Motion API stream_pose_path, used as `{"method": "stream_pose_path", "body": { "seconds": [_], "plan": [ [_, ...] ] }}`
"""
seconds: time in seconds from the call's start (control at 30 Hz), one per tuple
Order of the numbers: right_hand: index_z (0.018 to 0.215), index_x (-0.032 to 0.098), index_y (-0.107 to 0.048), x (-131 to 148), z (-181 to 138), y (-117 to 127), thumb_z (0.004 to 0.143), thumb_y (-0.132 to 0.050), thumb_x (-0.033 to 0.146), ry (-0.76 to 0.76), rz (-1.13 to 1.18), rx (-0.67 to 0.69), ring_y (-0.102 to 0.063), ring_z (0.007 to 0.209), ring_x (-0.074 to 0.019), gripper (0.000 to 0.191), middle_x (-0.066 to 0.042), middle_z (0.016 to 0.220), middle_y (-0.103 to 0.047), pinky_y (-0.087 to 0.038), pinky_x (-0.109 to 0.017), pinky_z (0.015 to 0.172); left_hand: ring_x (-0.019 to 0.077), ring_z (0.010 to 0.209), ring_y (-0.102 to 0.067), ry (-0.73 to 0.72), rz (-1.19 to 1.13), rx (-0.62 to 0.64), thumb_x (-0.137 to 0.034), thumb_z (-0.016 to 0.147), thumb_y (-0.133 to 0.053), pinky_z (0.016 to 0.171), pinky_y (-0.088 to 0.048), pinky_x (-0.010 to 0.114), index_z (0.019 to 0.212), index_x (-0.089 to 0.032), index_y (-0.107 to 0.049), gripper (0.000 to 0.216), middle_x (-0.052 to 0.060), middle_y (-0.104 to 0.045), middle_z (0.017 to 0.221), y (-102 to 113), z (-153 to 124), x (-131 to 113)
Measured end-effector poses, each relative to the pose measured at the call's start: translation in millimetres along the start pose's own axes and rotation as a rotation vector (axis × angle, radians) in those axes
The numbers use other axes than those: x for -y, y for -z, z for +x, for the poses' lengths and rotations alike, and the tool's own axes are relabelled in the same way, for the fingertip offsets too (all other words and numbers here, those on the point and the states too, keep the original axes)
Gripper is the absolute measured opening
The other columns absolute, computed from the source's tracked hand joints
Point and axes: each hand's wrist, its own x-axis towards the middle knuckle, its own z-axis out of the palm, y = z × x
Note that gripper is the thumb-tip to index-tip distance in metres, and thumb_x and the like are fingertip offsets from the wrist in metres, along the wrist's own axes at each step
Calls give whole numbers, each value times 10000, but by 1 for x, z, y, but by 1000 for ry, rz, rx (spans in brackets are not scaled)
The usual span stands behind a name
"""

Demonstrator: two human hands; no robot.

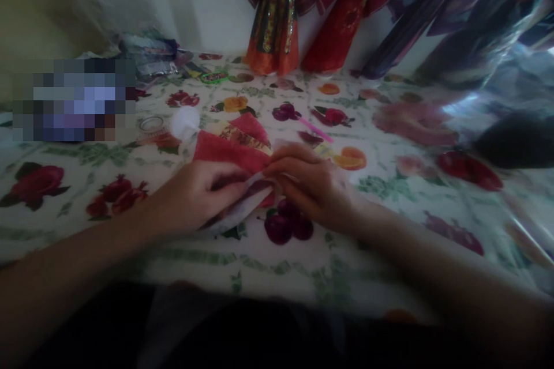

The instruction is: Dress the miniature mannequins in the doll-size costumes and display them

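Observation:
A red cloth piece (227,148) with a gold patterned band lies between my hands, looking like part of a small doll's garment. White material (237,211), perhaps a lining or backing, shows along its near side. My left hand (201,190) is closed on the near left part of the cloth, thumb on top. The fingers of my right hand (314,181) are pinched together at the cloth's right edge, close to the left fingertips. What lies under the fingers is hidden, and the picture is dim and somewhat blurred.
A white round object (185,122) and a clear ring-shaped item (151,125) sit beyond my left hand. A pink stick (317,130) lies on the fruit-patterned tablecloth (182,265). Small robed figures (277,17) stand against the wall. Plastic packets (149,57) are piled back left; a dark object (515,138) is at right.

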Motion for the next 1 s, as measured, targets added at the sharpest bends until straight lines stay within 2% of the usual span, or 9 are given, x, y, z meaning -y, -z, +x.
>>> {"method": "stream_pose_path", "body": {
  "seconds": [0.2,0.27,0.4,0.53,0.6,0.73,0.87,1.0],
  "plan": [
    [1088,125,-653,-2,-2,-2,997,-486,141,18,-19,-14,-611,1032,-212,191,-131,1058,-636,-544,-362,906,48,330,-316,281,-441,61,-424,886,-614,319,-207,166,1117,-211,-679,320,-60,-459,508,-5,-5,4],
    [1089,129,-646,-3,-2,-2,994,-488,138,16,-27,-22,-607,1049,-209,185,-131,1074,-629,-537,-357,920,39,325,-285,331,-516,62,-408,869,-634,314,-174,160,1110,-221,-665,307,-67,-444,513,-7,-5,2],
    [1094,151,-617,-2,-1,2,952,-545,143,-13,-78,-109,-581,1114,-219,159,-134,1167,-591,-515,-372,943,37,360,-339,310,-592,74,-391,830,-691,332,-208,138,1019,-217,-676,257,-57,-462,528,-3,-2,-4],
    [1026,178,-588,2,1,9,933,-564,131,-134,-107,-176,-615,922,-185,107,-60,967,-638,-522,-327,799,31,333,-308,300,-664,100,-353,820,-691,316,-173,131,961,-201,-685,208,-50,-449,485,3,3,-9],
    [1015,180,-584,4,1,10,929,-567,126,-160,-110,-152,-613,866,-173,103,-44,933,-644,-515,-314,760,21,323,-278,290,-713,133,-336,820,-694,308,-162,126,915,-195,-689,170,-51,-441,472,5,6,-9],
    [1079,162,-593,4,1,7,910,-580,126,-139,-152,-70,-591,1004,-220,174,-96,1069,-616,-519,-362,839,8,306,-240,289,-812,196,-294,838,-661,301,-166,122,787,-183,-663,122,-54,-426,458,6,8,-8],
    [1140,160,-587,8,4,5,932,-547,135,-88,-262,-51,-562,1061,-252,213,-126,1135,-594,-510,-436,910,14,310,-262,309,-833,209,-276,877,-617,303,-171,115,829,-176,-676,126,-50,-436,461,6,9,-8],
    [1132,136,-602,9,12,4,930,-522,93,22,-397,7,-545,1023,-251,221,-140,1130,-603,-498,-420,877,23,316,-291,295,-840,208,-263,873,-623,304,-164,110,798,-172,-654,122,-46,-439,451,6,10,-8]
  ]
}}
